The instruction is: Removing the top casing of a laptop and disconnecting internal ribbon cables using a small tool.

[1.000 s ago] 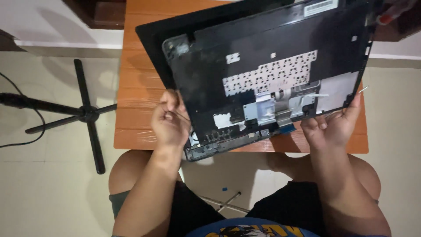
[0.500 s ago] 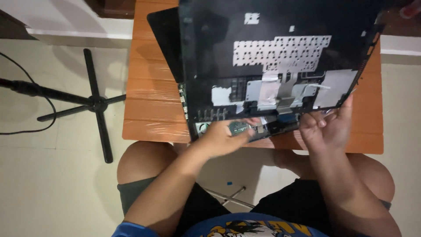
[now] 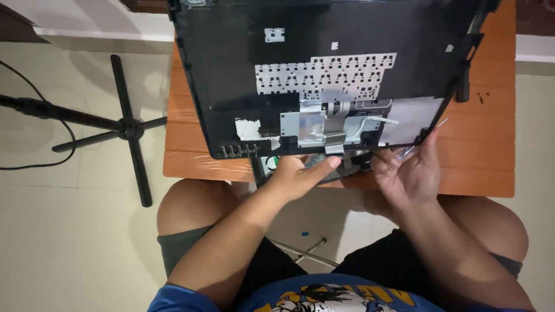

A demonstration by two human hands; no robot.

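We sit at a small orange-brown wooden worktop (image 3: 485, 156) with a black plastic laptop top cover (image 3: 324, 75) tilted up over it, underside towards us. The silver perforated keyboard backing plate (image 3: 326, 78) and the grey metal touchpad bracket (image 3: 312, 127) are exposed.

Our left hand (image 3: 300, 173) reaches under the cover's near edge. The thumb is extended and the fingers are loosely curled against the lower assembly; we cannot tell whether they grip anything there.

Our right hand (image 3: 407, 173) is at the cover's lower right corner. Its fingers are part-closed around a thin clear-handled tool (image 3: 411, 149), apparently a small screwdriver, while the fingertips steady the corner.

Risks from this position, as we judge them:
- The flat silver ribbon cable (image 3: 334, 141) spans the near edge between cover and base. Lifting the cover further may tear it or its connector.
- The cover rests on fingertips only; a slip could drop it onto the worktop.
- The tool tip lies near exposed parts and could scratch them.

A black tripod stand (image 3: 124, 127) stands on the pale tiled floor (image 3: 69, 231) to the left.
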